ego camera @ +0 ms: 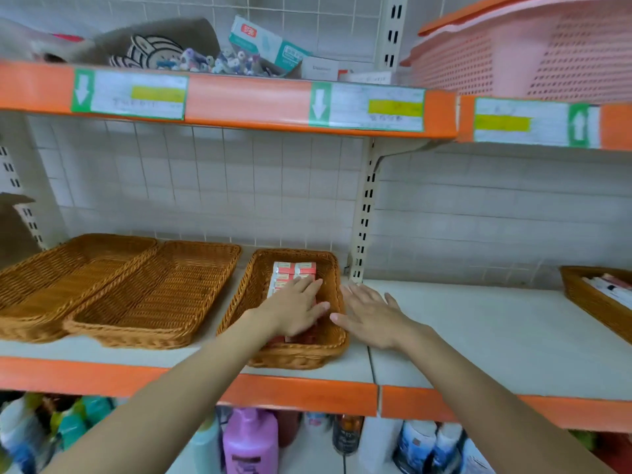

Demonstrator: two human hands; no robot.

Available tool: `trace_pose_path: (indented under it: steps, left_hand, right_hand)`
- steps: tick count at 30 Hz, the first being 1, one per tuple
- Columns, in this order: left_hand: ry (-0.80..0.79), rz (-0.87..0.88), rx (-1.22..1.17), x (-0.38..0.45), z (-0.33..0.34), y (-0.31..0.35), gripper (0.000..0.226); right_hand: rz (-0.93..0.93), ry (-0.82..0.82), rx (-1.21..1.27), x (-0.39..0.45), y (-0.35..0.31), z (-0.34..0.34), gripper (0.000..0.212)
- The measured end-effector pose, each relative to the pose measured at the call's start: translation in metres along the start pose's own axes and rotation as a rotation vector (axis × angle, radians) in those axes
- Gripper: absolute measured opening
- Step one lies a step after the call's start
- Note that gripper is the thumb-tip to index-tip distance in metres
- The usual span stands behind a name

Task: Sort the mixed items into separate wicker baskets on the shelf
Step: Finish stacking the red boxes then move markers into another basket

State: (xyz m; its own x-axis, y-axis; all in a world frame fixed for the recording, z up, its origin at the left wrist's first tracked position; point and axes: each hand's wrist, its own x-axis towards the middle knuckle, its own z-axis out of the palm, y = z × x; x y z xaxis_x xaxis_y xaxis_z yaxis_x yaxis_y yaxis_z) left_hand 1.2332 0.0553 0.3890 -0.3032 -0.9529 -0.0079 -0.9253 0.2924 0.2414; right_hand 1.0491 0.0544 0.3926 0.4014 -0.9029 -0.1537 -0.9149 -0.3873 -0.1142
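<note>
A wicker basket on the middle shelf holds several small red and white boxes stacked in rows. My left hand lies flat on top of those boxes inside the basket, fingers straight. Just to the right, my right hand hovers open at the basket's right rim, fingers spread, holding nothing. Two empty wicker baskets sit side by side to the left on the same shelf. A fourth wicker basket with some packets stands at the far right edge.
The white shelf board stretches between the middle and right baskets. Above, an orange-edged shelf carries a grey bag, small items and boxes, and a pink plastic basket. Bottles stand on the shelf below.
</note>
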Motion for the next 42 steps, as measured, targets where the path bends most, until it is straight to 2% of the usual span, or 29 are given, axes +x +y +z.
trace_pose_path:
  steps: [2, 8, 11, 15, 24, 28, 37, 42]
  left_hand:
    - [-0.043, -0.029, 0.057, -0.014, 0.004, 0.021, 0.066]
    - [-0.019, -0.114, 0.184, -0.049, 0.022, 0.083, 0.065]
    - [-0.025, -0.094, 0.209, -0.057, 0.030, 0.113, 0.066]
    - [-0.039, -0.049, 0.258, -0.051, 0.041, 0.146, 0.067]
    - [-0.065, 0.072, 0.317, 0.023, 0.047, 0.199, 0.067]
    - [-0.038, 0.167, 0.260, 0.067, 0.054, 0.234, 0.067]
    - [-0.142, 0.326, 0.212, 0.128, 0.082, 0.301, 0.069]
    - [-0.159, 0.395, 0.161, 0.153, 0.102, 0.348, 0.070]
  right_hand:
    - [-0.008, 0.011, 0.003, -0.021, 0.008, 0.002, 0.071]
    - [-0.018, 0.005, -0.041, -0.081, 0.032, 0.014, 0.069]
    - [0.005, -0.057, -0.052, -0.105, 0.046, 0.021, 0.071]
    - [0.039, -0.055, -0.055, -0.127, 0.071, 0.026, 0.072]
    - [0.168, -0.007, -0.050, -0.136, 0.146, 0.006, 0.069]
    - [0.253, 0.015, -0.055, -0.144, 0.192, 0.002, 0.071]
    - [0.470, 0.045, -0.026, -0.168, 0.278, 0.010, 0.070]
    - [0.577, 0.138, -0.003, -0.184, 0.328, 0.007, 0.068]
